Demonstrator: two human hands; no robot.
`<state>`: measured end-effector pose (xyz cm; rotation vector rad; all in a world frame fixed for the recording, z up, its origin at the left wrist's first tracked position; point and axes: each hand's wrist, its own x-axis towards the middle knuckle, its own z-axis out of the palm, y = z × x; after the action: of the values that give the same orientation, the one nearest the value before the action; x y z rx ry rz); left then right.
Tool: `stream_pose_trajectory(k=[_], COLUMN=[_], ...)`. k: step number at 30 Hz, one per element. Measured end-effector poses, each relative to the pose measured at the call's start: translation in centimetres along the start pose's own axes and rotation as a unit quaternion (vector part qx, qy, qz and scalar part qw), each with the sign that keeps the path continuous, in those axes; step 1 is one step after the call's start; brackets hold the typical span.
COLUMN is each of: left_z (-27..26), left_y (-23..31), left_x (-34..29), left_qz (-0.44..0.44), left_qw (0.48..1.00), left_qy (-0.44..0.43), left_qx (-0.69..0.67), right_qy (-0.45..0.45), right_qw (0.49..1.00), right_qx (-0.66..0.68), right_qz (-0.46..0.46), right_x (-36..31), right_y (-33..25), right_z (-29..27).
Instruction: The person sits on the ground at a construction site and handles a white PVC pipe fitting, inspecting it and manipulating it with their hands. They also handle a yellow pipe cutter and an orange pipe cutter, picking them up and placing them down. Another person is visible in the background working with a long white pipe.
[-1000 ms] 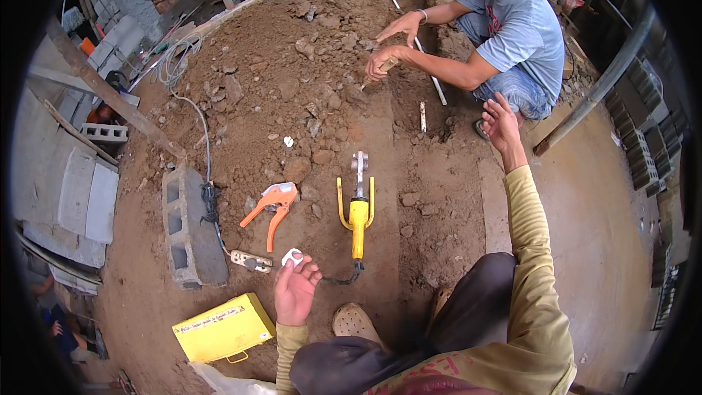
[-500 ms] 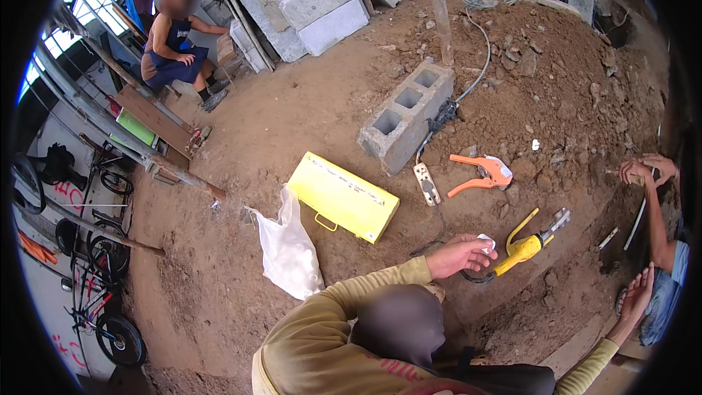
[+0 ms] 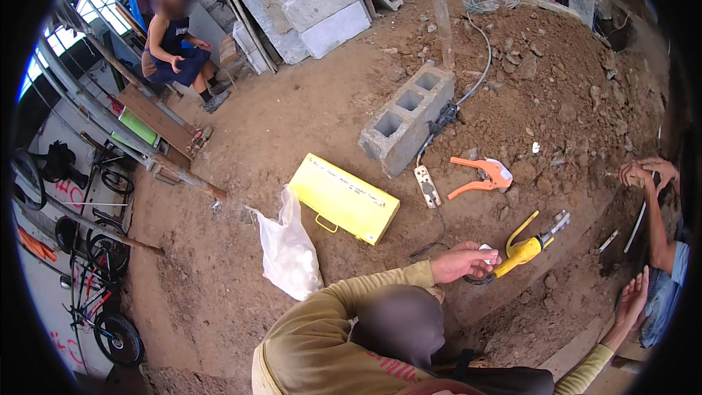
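My left hand (image 3: 461,262) is closed on a small white pipe fitting (image 3: 488,252), pinched at the fingertips. Just beyond it, a yellow pipe welding tool (image 3: 525,250) with a metal head lies on the dirt. My right hand (image 3: 632,298) is held out at the lower right, empty, fingers extended, near a co-worker's blue trousers (image 3: 662,314). An orange pipe cutter (image 3: 488,177) rests beyond the welding tool. Beside it is a white power strip (image 3: 425,186) with a cable plugged in. Left of these lie a yellow metal case (image 3: 344,197) and a white plastic bag (image 3: 289,252) of pale pieces.
A hollow concrete block (image 3: 407,117) stands past the case, near a wooden post (image 3: 439,14) and a dirt mound (image 3: 563,80). The co-worker's hands (image 3: 647,172) are at the right edge. Another person (image 3: 179,58) sits at the far left. Bicycles (image 3: 117,336) stand left.
My left hand has shifted slightly right and down with the fitting. My right hand has moved slightly. The seated person has drawn an arm back from the blocks.
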<state>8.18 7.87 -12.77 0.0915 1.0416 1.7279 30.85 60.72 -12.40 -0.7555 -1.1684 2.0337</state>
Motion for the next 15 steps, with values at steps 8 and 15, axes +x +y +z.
stream_pose_trajectory(k=[8,15], left_z=[0.1,1.1], left_y=[0.0,0.2], left_x=[0.0,0.0], left_qz=[0.04,0.052], left_qw=[0.996,0.995], left_qy=[0.05,0.058], left_qx=[0.067,0.069], right_qy=[0.018,-0.085], right_qw=[0.999,0.931], right_qx=[-0.029,-0.324], right_qz=[0.001,-0.145], right_x=[-0.5,-6.7], right_y=[0.9,2.3], right_z=[1.6,13.3])
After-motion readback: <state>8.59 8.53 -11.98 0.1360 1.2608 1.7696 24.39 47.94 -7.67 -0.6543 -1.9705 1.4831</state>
